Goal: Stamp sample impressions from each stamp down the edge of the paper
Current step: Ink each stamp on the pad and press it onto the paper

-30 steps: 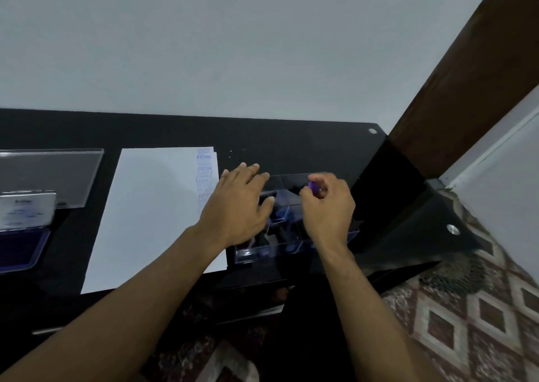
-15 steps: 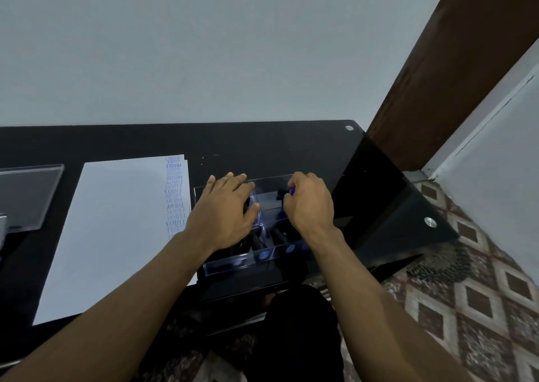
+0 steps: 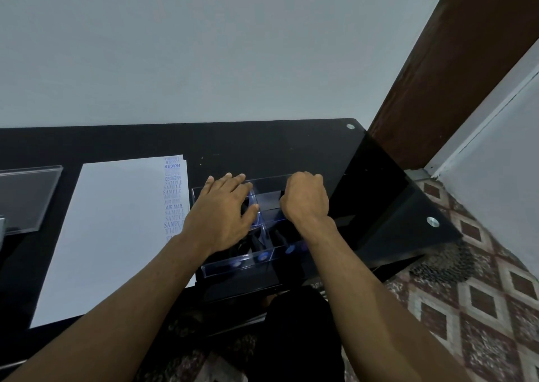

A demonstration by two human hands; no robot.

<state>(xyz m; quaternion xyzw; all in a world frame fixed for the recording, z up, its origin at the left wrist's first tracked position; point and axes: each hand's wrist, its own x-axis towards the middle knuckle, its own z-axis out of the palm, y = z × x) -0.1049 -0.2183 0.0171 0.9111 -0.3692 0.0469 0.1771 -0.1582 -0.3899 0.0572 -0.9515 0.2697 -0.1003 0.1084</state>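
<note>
A white paper lies on the black glass table, with a column of blue stamped words down its right edge. Right of it stands a clear plastic stamp box holding several purple-topped stamps. My left hand rests flat on the box's left side, fingers straight. My right hand is over the far right compartment with its fingers curled downward. The stamp it carries is hidden under the hand.
A clear plastic lid lies at the table's left edge. The table's right corner with metal studs ends just right of the box. Patterned floor lies beyond, with a grey wall behind the table.
My right hand has lowered the purple-topped stamp into the box, and the stamp is no longer visible. My left hand stays on the box. The view has swung rightward.
</note>
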